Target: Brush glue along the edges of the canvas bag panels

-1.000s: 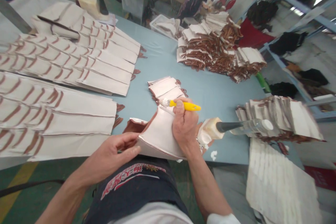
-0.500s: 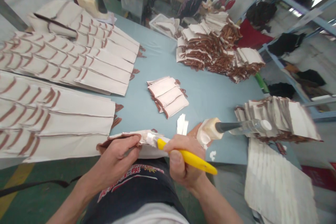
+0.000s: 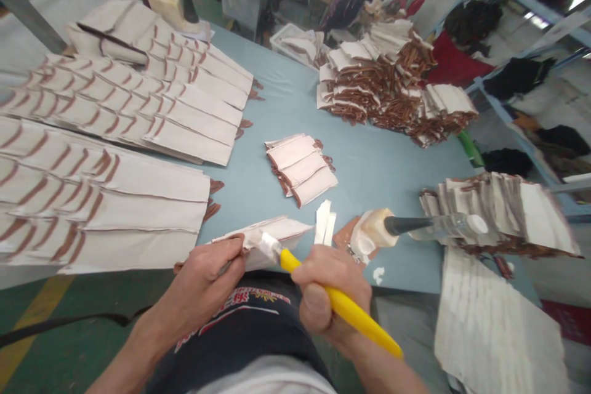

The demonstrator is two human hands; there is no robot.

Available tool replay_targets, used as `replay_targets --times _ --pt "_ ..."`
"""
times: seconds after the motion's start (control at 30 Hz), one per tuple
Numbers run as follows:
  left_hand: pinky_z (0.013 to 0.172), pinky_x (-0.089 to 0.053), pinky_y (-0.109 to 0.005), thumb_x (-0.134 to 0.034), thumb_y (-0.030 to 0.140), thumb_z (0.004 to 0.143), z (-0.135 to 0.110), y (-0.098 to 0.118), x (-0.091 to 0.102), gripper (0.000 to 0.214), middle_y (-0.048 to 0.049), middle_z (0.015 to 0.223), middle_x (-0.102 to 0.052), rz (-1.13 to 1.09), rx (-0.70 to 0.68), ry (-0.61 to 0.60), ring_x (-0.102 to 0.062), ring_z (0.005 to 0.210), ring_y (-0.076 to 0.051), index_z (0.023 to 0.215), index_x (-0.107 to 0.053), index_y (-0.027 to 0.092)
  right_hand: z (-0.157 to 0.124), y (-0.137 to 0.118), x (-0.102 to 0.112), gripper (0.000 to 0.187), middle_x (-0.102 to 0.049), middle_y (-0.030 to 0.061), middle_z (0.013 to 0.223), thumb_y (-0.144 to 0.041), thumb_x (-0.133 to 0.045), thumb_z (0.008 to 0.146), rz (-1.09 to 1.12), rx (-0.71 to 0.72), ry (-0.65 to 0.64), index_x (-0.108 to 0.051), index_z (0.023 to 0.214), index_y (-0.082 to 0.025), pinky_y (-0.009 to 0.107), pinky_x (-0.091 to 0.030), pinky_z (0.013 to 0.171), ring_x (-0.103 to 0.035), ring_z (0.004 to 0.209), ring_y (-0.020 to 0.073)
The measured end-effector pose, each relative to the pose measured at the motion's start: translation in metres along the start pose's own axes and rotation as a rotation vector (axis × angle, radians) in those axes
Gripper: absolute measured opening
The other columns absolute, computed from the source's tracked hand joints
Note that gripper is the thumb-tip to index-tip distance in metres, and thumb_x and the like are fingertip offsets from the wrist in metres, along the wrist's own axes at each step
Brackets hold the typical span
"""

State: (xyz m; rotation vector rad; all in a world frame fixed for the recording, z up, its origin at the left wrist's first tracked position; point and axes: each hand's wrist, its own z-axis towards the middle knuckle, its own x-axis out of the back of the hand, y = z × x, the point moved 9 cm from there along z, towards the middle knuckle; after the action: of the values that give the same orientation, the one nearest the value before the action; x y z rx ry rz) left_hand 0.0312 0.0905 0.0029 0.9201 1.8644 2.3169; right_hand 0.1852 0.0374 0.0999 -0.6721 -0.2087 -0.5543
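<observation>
My right hand (image 3: 330, 295) is closed round a yellow-handled brush (image 3: 341, 308) whose white bristle tip rests on a white, brown-edged leather piece (image 3: 272, 235) at the near edge of the blue table (image 3: 383, 160). My left hand (image 3: 205, 289) pinches the left end of that same piece, thumb on top, holding it down. Just beyond it lies a small fanned pile of similar pieces (image 3: 302, 167).
Long rows of overlapped white pieces (image 3: 115, 154) cover the left side. Big heaps of pieces (image 3: 392, 83) stand far right, another stack (image 3: 503, 209) at near right. A glue-caked pot with a dark-handled tool (image 3: 392, 228) sits right of my hands. White sheets (image 3: 494, 326) hang over the right edge.
The piece has been laid flat from a raised position. My right hand pulled the brush back toward me, from the far edge of the piece to its near left part.
</observation>
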Motion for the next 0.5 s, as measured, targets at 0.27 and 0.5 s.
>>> replay_targets --times 0.27,0.5 --pt "0.067 -0.049 -0.026 -0.049 0.017 0.105 -0.004 0.005 -0.004 0.031 -0.0004 0.079 -0.074 0.047 -0.082 -0.016 -0.068 0.070 -0.016 0.079 -0.065 0.022 -0.001 -0.009 -0.005 0.033 -0.065 -0.0063 0.061 -0.031 -0.042 0.119 0.040 0.035 -0.085 -0.062 0.093 -0.025 0.025 -0.049 0.050 -0.057 0.045 0.0105" --pt "0.068 -0.049 -0.028 -0.048 0.018 0.103 0.000 0.004 -0.001 0.027 -0.0010 0.079 -0.073 0.001 -0.025 -0.005 -0.067 0.071 -0.018 0.082 -0.065 0.023 0.001 -0.011 -0.012 0.032 -0.068 -0.0053 0.063 -0.028 -0.042 0.118 0.068 0.086 -0.129 -0.062 0.093 -0.025 0.023 -0.054 0.051 -0.063 0.047 0.0105"
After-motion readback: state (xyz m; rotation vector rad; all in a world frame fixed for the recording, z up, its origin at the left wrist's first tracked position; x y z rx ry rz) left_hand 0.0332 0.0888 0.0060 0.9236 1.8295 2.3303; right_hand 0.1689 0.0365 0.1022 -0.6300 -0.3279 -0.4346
